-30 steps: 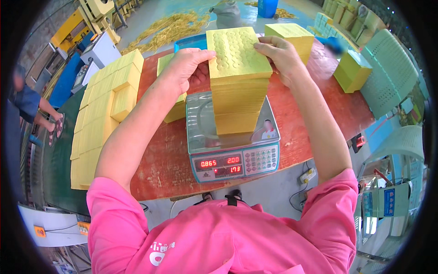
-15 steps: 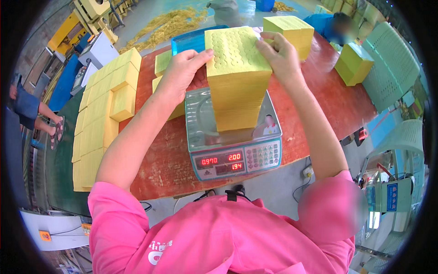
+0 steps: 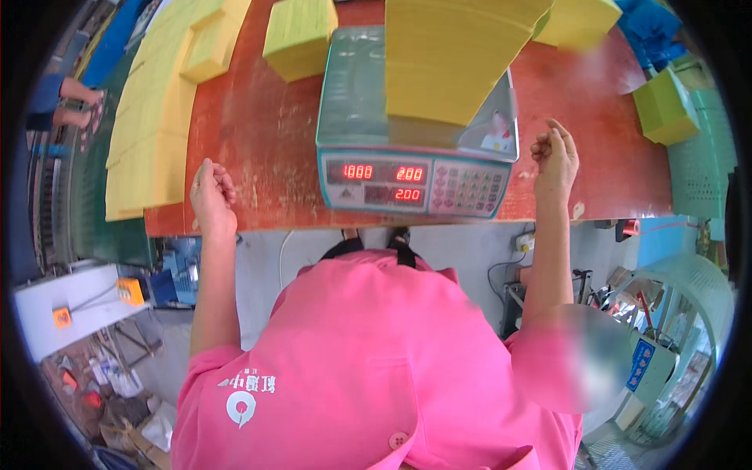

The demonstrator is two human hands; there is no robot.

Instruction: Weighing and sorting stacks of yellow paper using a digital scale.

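A tall stack of yellow paper (image 3: pixel 450 63) stands on the glassy pan of a weighing scale (image 3: pixel 352 94); its top is cut off by the upper edge. Both my hands are off the stack. My left hand (image 3: pixel 211 196) hovers over the table's near left part, left of the scale, holding nothing, with its fingers loosely bent. To the right of the scale is my right hand (image 3: pixel 554 160), empty too, its fingers half curled and a little apart. Red digits glow on the scale's front display (image 3: pixel 376 182), beside a keypad (image 3: pixel 468 190).
Rows of yellow paper blocks (image 3: pixel 157 117) lie left of the red table (image 3: pixel 258 157). Another block (image 3: pixel 301 39) sits by the scale's far left corner, and one (image 3: pixel 576 22) at the far right. A block (image 3: pixel 666 108) rests near a green chair (image 3: pixel 705 164). A bystander's legs show at left.
Both hands have let go of the stack's top and come back toward me, spreading to either side of the scale. My view has tipped downward. The digits on the display have changed.
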